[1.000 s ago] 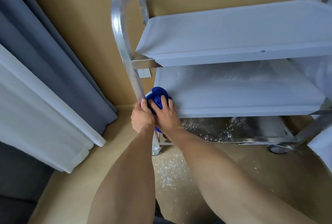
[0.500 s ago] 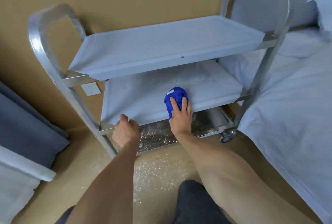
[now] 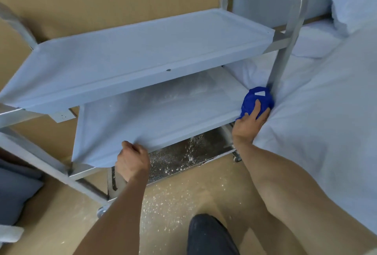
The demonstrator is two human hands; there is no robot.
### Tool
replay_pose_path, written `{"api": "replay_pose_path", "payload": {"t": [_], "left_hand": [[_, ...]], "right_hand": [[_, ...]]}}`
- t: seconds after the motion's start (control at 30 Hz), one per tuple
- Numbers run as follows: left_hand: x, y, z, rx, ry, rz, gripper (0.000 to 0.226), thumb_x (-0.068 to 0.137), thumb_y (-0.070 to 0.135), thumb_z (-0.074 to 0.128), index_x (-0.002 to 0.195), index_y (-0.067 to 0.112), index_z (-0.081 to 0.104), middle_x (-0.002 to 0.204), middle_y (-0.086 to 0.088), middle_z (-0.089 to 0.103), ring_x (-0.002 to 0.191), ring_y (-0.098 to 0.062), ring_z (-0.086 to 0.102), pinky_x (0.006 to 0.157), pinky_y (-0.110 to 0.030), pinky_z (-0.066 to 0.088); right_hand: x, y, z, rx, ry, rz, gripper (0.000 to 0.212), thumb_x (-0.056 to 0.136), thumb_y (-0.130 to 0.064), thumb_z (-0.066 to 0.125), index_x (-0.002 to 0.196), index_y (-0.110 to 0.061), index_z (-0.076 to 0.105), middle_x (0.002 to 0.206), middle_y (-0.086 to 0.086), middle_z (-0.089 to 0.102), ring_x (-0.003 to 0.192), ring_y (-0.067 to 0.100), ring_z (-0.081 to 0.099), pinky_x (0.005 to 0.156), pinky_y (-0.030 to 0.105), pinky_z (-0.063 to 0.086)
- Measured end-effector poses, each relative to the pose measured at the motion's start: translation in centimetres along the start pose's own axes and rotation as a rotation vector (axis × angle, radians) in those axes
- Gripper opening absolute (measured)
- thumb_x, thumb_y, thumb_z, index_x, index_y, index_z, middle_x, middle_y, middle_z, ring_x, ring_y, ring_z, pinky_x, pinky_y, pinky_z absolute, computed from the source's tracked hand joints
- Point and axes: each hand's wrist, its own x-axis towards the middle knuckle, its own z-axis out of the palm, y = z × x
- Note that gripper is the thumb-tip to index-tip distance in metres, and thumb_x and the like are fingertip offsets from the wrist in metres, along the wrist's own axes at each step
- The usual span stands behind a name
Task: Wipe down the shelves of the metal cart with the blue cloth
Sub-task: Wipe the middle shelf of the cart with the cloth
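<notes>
While work runs on the middle shelf [image 3: 163, 115] of the metal cart [image 3: 285, 66]: left hand [image 3: 132, 160], fingers curled over that shelf's front lip, steadying. Bottom shelf [image 3: 183, 156], speckled with white powder, mostly hidden. Blue cloth [image 3: 256, 102], bunched at the shelf's right end against the upright; soft, light, best pressed from above. Right hand [image 3: 247, 126], fingers spread over the cloth, pressing; thumb hidden. Cart's left handle cut off.
</notes>
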Motion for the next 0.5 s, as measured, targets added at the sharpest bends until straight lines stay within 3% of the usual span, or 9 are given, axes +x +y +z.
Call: {"api": "replay_pose_path", "payload": {"t": [0.1, 0.23, 0.33, 0.5], "left_hand": [[0.1, 0.3, -0.3, -0.010, -0.012, -0.027, 0.014, 0.094, 0.018, 0.043, 0.090, 0.007, 0.052, 0.085, -0.026, 0.067, 0.079, -0.042, 0.063, 0.072, -0.042, 0.048], [-0.3, 0.5, -1.7, -0.050, -0.112, -0.044, 0.008, 0.090, 0.010, 0.046, 0.094, 0.008, 0.052, 0.089, -0.022, 0.066, 0.081, -0.038, 0.060, 0.073, -0.039, 0.045], [-0.2, -0.7, -3.1, -0.120, -0.187, -0.013, 0.015, 0.086, 0.008, 0.047, 0.096, 0.007, 0.058, 0.086, -0.017, 0.063, 0.077, -0.032, 0.056, 0.070, -0.035, 0.045], [-0.6, -3.5, -4.7, -0.149, -0.095, -0.123, 0.018, 0.092, 0.016, 0.047, 0.098, 0.007, 0.061, 0.093, -0.023, 0.068, 0.087, -0.039, 0.062, 0.076, -0.038, 0.047]], "right_hand": [[-1.3, -2.4, 0.9, 0.046, 0.073, 0.112, 0.070, 0.081, -0.001, 0.061, 0.144, -0.020, 0.036, 0.153, 0.026, 0.026, 0.139, 0.044, 0.030, 0.112, 0.053, 0.037], [-7.6, -6.3, 1.5, 0.238, 0.088, 0.241, 0.063, 0.083, -0.001, 0.059, 0.141, -0.014, 0.037, 0.148, 0.027, 0.029, 0.117, 0.044, 0.049, 0.091, 0.048, 0.052], [-11.0, -7.6, 1.7, 0.291, 0.023, 0.303, 0.059, 0.088, -0.005, 0.057, 0.141, -0.012, 0.034, 0.144, 0.027, 0.030, 0.110, 0.043, 0.052, 0.088, 0.048, 0.054], [-18.9, -11.0, 1.3, 0.365, -0.165, 0.300, 0.052, 0.085, -0.015, 0.064, 0.130, -0.016, 0.038, 0.124, 0.020, 0.035, 0.091, 0.048, 0.058, 0.078, 0.049, 0.054]]}}
